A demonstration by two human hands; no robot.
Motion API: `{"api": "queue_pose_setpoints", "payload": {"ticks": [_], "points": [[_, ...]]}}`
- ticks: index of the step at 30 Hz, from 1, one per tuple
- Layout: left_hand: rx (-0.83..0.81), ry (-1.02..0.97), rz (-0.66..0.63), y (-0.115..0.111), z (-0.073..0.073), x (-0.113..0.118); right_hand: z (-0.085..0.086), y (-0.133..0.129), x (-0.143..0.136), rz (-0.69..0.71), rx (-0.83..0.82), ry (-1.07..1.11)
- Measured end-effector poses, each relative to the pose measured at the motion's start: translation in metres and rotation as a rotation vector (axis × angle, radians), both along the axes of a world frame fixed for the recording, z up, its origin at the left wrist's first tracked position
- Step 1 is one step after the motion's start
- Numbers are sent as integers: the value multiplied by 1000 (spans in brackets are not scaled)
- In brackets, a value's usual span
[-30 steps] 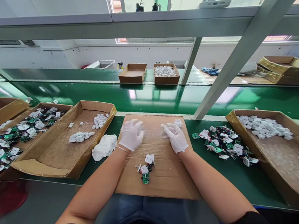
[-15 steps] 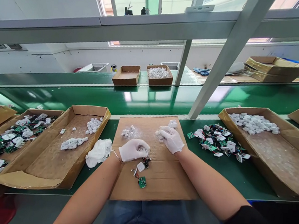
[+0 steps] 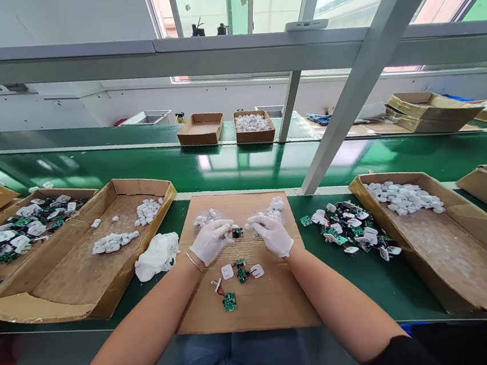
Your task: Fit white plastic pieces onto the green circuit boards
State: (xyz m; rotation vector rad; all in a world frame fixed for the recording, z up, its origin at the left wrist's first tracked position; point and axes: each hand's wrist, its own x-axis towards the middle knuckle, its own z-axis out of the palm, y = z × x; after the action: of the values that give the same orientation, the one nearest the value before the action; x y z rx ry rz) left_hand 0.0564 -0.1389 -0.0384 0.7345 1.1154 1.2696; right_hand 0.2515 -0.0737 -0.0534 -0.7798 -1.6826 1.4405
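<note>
My left hand (image 3: 211, 241), in a white glove, pinches a small circuit board (image 3: 236, 233) with a black part on it, above the cardboard sheet (image 3: 275, 300). Just to its right, my gloved right hand (image 3: 274, 236) has its fingers drawn together; what they hold, if anything, is hidden. Behind the left hand lies a cluster of small white pieces (image 3: 206, 217), and a second white cluster (image 3: 274, 206) sits behind the right hand. Nearer me on the sheet are a wired circuit board (image 3: 242, 275) with white square pieces beside it and another green circuit board (image 3: 229, 301).
A cardboard tray with white pieces (image 3: 67, 269) stands to the left, near a crumpled white cloth (image 3: 157, 256). Farther left, a box holds many wired boards (image 3: 19, 230). On the right are a heap of wired boards (image 3: 353, 227) and another cardboard tray (image 3: 447, 254).
A wired board with white squares now lies on the sheet where my left hand was. That hand has moved up and away with a board. My right hand has shifted slightly; the view has turned slightly.
</note>
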Motion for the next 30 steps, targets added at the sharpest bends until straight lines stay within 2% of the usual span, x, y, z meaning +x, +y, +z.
{"api": "queue_pose_setpoints", "payload": {"ticks": [3, 6, 10, 17, 22, 26, 30], "points": [[11, -44, -2, -3, 3, 6, 3, -8, -1, 38, 130, -145], [56, -43, -67, -7, 5, 11, 2, -12, -2, 20, 182, -197], [85, 29, -136, -8, 6, 14, -4, -11, -3, 6, 196, -121], [61, 55, -111, -8, 3, 13, -9, -12, -4, -37, 250, -98], [22, 14, -266, -11, 2, 13, -3, -14, -6, -79, 166, 18], [90, 30, -182, -10, 1, 11, 3, -13, -3, -66, 57, 95], [167, 107, -88, -7, -1, 4, 1, -11, 0, -14, 30, 99]]}}
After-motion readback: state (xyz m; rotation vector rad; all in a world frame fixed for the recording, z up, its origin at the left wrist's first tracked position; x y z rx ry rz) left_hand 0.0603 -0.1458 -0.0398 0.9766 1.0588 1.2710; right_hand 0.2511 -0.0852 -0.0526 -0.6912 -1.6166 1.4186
